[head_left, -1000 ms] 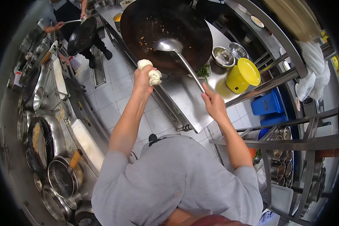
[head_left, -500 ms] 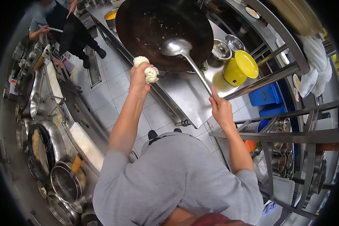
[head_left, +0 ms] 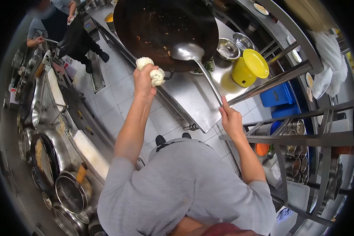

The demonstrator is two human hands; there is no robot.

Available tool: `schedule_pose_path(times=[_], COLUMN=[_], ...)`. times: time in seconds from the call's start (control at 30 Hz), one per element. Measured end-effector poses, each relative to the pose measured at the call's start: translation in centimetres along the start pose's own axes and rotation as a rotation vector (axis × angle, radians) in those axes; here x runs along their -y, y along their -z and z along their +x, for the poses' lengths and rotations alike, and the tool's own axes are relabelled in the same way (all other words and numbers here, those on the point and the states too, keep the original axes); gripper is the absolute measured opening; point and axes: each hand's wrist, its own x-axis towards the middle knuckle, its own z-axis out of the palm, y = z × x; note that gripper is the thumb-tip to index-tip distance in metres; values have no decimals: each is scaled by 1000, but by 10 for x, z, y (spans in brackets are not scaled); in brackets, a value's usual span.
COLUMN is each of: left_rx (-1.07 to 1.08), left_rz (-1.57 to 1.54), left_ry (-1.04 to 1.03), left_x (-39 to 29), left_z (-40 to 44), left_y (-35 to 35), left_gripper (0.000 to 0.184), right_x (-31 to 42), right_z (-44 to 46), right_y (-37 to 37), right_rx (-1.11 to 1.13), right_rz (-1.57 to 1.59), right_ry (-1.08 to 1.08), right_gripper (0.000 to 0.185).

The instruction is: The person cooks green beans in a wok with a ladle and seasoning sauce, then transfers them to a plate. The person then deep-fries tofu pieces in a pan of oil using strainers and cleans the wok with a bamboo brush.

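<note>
Ladle (head_left: 188,51), clasped in the right hand (head_left: 232,119), has shifted toward the near right side of the wok (head_left: 145,21), which the left hand (head_left: 144,80) grips through a cloth (head_left: 157,77) over the counter (head_left: 188,94); food scraps (head_left: 138,38) remain inside.

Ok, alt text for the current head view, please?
A person's left hand grips a bunched white cloth at the handle of a dark wok, and the right hand holds a ladle in or over it. Metal bowls and a yellow container stand on the steel table alongside.
</note>
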Motion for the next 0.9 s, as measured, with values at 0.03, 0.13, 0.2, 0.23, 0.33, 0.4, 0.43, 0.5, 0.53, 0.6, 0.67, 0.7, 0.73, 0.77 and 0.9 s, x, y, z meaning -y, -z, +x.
schedule_pose_path(times=[0.03, 0.13, 0.2, 0.23, 0.33, 0.4, 0.43, 0.5, 0.53, 0.6, 0.67, 0.7, 0.73, 0.77, 0.9], left_rx=[10, -28, -33, -40, -48, -37, -34, -30, -51, -79, -90, -98, -101, -104, -138], left_rz=[4, 14, -17, -33, -43, -42, -46, -31, -26, -22, 13, 30, 3, -24, -99], left_ry=[-5, 21, 18, 17, 7, 36, 40, 26, 4, -46, -37, -33, -47, -61, -113], left_x=[1, 7, 12, 15, 16, 12, 10, 10, 9, 8, 7, 7, 9, 13, 18], left_z=[1, 3, 0, -2, -2, 0, 1, 0, -2, -3, -9, -11, -12, -12, -10], left_y=[4, 3, -5, -8, -8, 0, 2, 9, 11, 6, 2, 1, 0, 0, -3], left_gripper=[15, 16, 14, 14, 11, 8, 8, 8, 8, 8, 9, 9, 10, 10, 11], right_x=[0, 21, 51, 59, 43, 15, -5, -14, -13, -14, -7, 1, 7, 10, 12], right_z=[1, 22, 52, 61, 54, 23, 9, -7, -12, -2, 14, 27, 32, 31, 15], right_y=[-3, -13, -27, -36, -40, -25, -19, 11, 17, 13, 4, -5, -12, -16, -9], right_rx=[-7, -29, 3, -38, -17, -24, -29, -36, -47, -110, -147, -152, -154, -140, -60], right_rz=[34, 115, 163, 194, 39, -136, -223, -323, -369, -288, -233, -216, -200, -208, -339], right_ry=[-6, -27, -4, 63, 170, 155, 148, 94, 61, 30, -13, -38, -61, -51, -23], right_gripper=[44, 42, 43, 44, 47, 51, 52, 50, 49, 48, 46, 46, 45, 46, 48])
